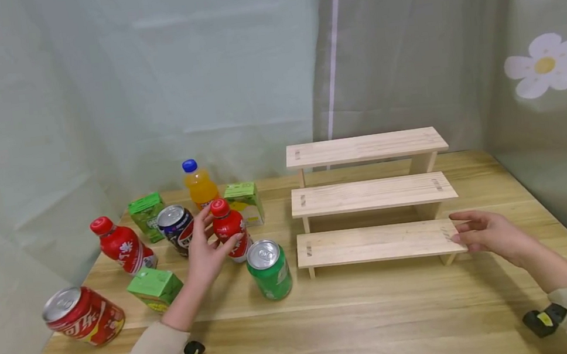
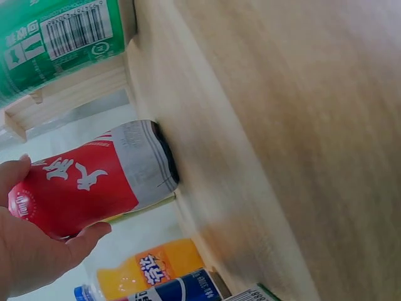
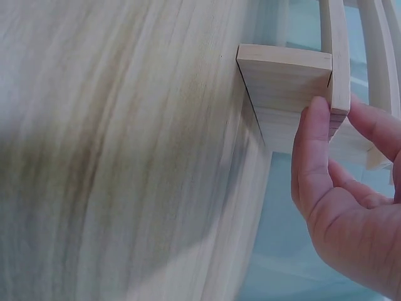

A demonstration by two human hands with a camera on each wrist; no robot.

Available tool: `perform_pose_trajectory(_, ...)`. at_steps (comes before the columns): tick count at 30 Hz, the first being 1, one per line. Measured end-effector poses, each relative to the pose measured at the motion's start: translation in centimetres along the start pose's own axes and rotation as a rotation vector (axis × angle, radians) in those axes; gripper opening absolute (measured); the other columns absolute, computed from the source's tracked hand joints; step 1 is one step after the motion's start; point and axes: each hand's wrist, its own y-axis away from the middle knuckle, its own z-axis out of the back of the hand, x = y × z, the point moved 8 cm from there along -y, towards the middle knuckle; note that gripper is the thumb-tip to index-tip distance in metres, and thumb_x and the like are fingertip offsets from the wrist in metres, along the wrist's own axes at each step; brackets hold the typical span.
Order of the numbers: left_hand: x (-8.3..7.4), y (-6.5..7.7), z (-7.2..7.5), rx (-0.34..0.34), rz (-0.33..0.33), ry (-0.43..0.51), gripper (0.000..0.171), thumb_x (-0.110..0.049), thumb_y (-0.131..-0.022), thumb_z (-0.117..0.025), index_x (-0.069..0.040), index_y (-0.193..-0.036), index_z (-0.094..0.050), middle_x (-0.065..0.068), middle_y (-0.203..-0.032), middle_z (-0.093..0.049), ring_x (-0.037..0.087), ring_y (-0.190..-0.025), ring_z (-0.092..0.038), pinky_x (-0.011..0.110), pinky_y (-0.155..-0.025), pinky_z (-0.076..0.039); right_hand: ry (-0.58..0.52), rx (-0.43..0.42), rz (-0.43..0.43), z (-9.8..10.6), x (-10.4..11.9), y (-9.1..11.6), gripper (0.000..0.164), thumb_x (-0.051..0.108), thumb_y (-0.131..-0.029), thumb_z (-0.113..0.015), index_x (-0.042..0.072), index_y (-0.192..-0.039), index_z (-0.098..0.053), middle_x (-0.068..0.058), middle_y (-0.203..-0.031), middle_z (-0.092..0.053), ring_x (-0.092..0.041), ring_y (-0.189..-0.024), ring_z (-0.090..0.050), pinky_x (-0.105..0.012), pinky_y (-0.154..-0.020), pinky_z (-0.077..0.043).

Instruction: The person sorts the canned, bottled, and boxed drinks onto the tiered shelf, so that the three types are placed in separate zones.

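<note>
My left hand point(image 1: 206, 251) holds a red bottle point(image 1: 229, 228) with a red cap round its upper part, the thumb across its front. In the left wrist view the bottle point(image 2: 94, 179) shows a grey lower band, its base right at the table. A green can point(image 1: 269, 270) stands just in front of it to the right. At the far side, my right hand point(image 1: 492, 234) pinches the right end of the lowest board of a three-step wooden shelf point(image 1: 376, 243). In the right wrist view, fingers point(image 3: 316, 135) lie at both faces of the board's end.
Around the left hand stand a dark blue can point(image 1: 175, 228), an orange drink bottle point(image 1: 200, 184), green cartons point(image 1: 156, 287), another red bottle point(image 1: 124, 246) and a tilted red can point(image 1: 85, 316). A curtain point(image 1: 230, 89) hangs behind the wooden table point(image 1: 335, 336).
</note>
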Motion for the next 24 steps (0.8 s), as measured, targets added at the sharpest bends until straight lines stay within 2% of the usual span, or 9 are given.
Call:
perform_pose_trajectory(11, -0.05, -0.03, -0.14, -0.007, -0.026, 0.007, 0.078, 0.001, -0.081, -0.072, -0.006, -0.144, -0.027, 0.025, -0.137, -0.04, 0.042, -0.119, -0.049, 0.057, -0.092, -0.048, -0.004, 0.004, -0.025, 0.06, -0.19, 0.01, 0.068, 0.016, -0.09, -0.065, -0.016, -0.138, -0.029, -0.032, -0.127, -0.045, -0.005, -0.087, -0.057, -0.026, -0.071, -0.055)
perform_pose_trajectory(24, 0.35, -0.11, -0.48, 0.003, 0.023, 0.025, 0.079, -0.001, -0.082, -0.072, -0.009, -0.145, -0.026, 0.023, -0.136, -0.041, 0.04, -0.121, -0.048, 0.055, -0.096, -0.045, -0.064, 0.041, -0.028, -0.27, -0.47, -0.09, 0.071, 0.016, -0.091, -0.064, -0.016, -0.14, -0.024, -0.036, -0.13, -0.04, -0.011, -0.091, -0.06, -0.031, -0.076, -0.057)
